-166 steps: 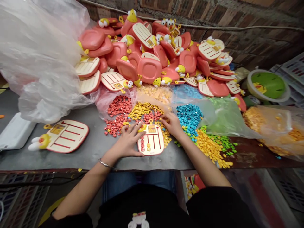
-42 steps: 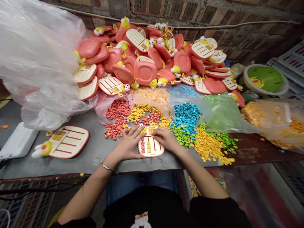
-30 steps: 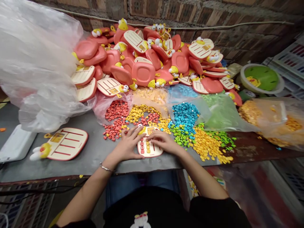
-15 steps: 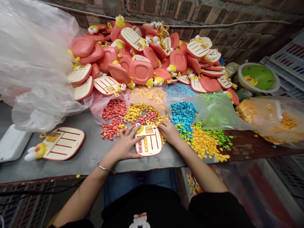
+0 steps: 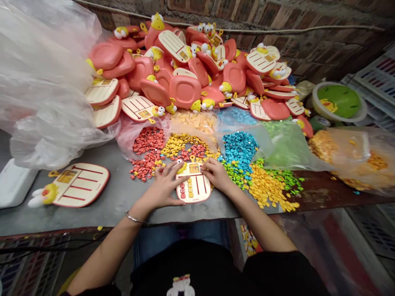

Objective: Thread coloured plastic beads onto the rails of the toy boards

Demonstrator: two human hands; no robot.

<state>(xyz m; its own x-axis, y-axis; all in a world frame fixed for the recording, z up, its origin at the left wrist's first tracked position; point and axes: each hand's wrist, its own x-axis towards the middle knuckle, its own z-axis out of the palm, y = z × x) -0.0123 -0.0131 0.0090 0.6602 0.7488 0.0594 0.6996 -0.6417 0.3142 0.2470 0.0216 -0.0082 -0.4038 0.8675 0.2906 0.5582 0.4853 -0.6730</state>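
A cream toy board (image 5: 200,190) with a red rim, slots and a yellow duck-like head lies flat on the table before me. Red pieces and yellow pieces sit in two of its left columns; the two right slots are bare. My left hand (image 5: 166,183) grips its left side, thumb at the lower edge and fingers over the top. At the board's upper right my right hand (image 5: 216,174) is closed in a pinch; whatever its fingertips hold is hidden. Loose red pieces (image 5: 144,164) lie left of the board, yellow pieces (image 5: 268,185) and blue pieces (image 5: 239,148) to the right.
Another toy board (image 5: 82,185) lies at the left beside a white box (image 5: 15,185). Many boards are heaped (image 5: 185,92) against the brick wall. A large plastic bag (image 5: 55,90) bulges at left. Green pieces (image 5: 285,181), bagged orange pieces (image 5: 324,146) and a green bowl (image 5: 342,100) are at right.
My right hand has moved slightly left, from beside the board to over its upper right edge, fingers drawn together. My left hand keeps its hold on the board.
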